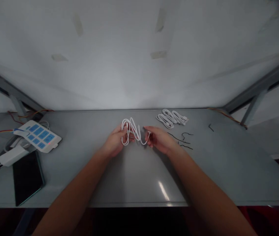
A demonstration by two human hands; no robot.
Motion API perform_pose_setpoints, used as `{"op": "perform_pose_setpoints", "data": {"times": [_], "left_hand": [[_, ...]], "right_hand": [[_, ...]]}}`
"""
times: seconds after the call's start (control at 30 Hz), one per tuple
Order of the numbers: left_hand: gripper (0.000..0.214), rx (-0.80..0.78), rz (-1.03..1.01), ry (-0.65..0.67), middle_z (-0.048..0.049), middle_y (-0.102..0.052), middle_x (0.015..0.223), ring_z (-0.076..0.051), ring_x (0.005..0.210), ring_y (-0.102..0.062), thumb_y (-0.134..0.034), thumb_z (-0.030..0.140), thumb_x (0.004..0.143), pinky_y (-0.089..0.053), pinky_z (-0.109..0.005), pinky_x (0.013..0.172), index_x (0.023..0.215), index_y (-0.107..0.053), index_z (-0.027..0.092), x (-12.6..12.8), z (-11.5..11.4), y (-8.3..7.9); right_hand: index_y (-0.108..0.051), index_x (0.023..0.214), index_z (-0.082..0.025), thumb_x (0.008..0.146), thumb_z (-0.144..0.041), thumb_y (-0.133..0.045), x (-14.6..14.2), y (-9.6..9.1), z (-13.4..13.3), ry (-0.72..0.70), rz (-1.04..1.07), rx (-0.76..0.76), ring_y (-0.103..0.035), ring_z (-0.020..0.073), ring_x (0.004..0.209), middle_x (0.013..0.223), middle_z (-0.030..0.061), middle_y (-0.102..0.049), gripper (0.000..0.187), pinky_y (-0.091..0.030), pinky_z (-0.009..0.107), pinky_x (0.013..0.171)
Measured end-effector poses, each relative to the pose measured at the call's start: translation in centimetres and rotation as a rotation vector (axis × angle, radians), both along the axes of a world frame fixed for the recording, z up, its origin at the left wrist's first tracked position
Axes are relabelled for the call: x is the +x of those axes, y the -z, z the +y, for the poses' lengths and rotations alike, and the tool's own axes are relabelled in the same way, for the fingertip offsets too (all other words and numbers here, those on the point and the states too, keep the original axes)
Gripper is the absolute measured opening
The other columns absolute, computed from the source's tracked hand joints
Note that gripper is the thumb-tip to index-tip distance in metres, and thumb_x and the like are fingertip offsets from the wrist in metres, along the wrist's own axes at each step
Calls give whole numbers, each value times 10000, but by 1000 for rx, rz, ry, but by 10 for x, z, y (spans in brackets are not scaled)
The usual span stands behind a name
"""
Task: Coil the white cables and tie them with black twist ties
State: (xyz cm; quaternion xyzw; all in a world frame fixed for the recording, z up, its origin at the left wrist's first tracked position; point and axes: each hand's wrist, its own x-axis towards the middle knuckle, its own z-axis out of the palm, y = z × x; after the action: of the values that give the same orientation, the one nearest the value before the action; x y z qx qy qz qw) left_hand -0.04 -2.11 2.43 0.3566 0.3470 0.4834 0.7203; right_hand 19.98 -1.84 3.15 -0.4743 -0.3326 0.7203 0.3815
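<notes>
Near the left edge of the tabletop point(134, 183) lay a white power strip point(39, 135) with blue sockets. A white adapter point(12, 156) sat just beside it and a dark flat device point(27, 177) lay toward the near edge. No writing on any of them could be read. At the middle, the left hand point(114, 142) was closed around several loops of a white cable point(132, 131), held just above the surface. The cable ran sideways, parallel to the far edge, sagging across to the right hand point(159, 139), whose fingers pinched its other end. Each hand was at one end, neither nearer. Further right, toward the far edge, a second coiled white cable point(171, 118) rested, with thin black ties point(184, 140) lying between it and the right wrist.
</notes>
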Motion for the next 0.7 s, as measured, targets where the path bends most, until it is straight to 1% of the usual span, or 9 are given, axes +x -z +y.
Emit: {"op": "perform_pose_setpoints", "data": {"times": [0.1,0.17,0.23,0.3,0.37,0.43,0.57,0.63,0.7], "left_hand": [[201,-5,-9,78,-70,-724,852,-159,657,-669,-725,328,892,-527,-270,615,927,-658,142,2,-3,-2],[194,-12,-18,111,-71,-721,819,-159,638,-656,-715,327,900,-519,-276,616,925,-667,140,2,-5,-3],[196,-16,-31,139,-68,-711,775,-163,630,-649,-714,327,899,-515,-281,619,928,-678,137,2,-6,-2],[217,-16,-34,164,-71,-703,749,-169,633,-649,-719,340,892,-517,-287,627,931,-688,129,3,-6,-2],[249,-12,-13,174,-79,-707,756,-175,641,-652,-723,369,884,-519,-291,631,926,-691,125,3,-6,1],[269,9,39,133,-81,-715,791,-178,657,-656,-716,398,884,-516,-290,628,935,-690,135,3,-4,5],[268,124,251,-42,-40,-709,827,-163,672,-649,-690,447,904,-518,-283,645,954,-678,184,1,2,12],[276,167,318,-43,-26,-697,809,-154,673,-640,-678,471,911,-516,-282,667,935,-676,196,-1,3,11],[302,176,289,35,-32,-699,809,-148,667,-627,-682,493,902,-504,-277,665,928,-685,192,-1,1,8]], "right_hand": [[-663,980,-185,900,-373,-660,3,-6,-1,-69,93,-52,-475,94,370,554,-44,-596,204,-327,195,315],[-670,1032,-193,888,-396,-687,4,-7,-2,-126,127,-52,-442,83,350,534,-62,-573,250,-283,186,301],[-670,986,-192,872,-417,-712,4,-5,-3,-182,156,-40,-428,75,345,523,-64,-568,256,-264,181,299],[-652,882,-184,852,-426,-735,4,-2,-4,-234,169,-30,-420,65,344,510,-59,-566,258,-250,176,301],[-640,846,-180,810,-386,-759,3,2,-4,-257,150,-28,-417,62,337,494,-63,-562,240,-247,173,301],[-643,866,-181,762,-314,-753,2,5,-3,-224,61,-17,-416,72,321,476,-68,-561,202,-261,181,294],[-596,818,-199,747,-244,-701,1,8,0,-53,-223,94,-445,101,321,460,-47,-583,135,-296,197,280],[-592,863,-204,776,-254,-684,0,7,1,5,-276,119,-461,112,328,465,-46,-590,136,-305,200,278],[-607,921,-200,831,-308,-653,-1,5,0,-10,-220,97,-471,119,332,478,-43,-597,148,-325,205,282]]}}
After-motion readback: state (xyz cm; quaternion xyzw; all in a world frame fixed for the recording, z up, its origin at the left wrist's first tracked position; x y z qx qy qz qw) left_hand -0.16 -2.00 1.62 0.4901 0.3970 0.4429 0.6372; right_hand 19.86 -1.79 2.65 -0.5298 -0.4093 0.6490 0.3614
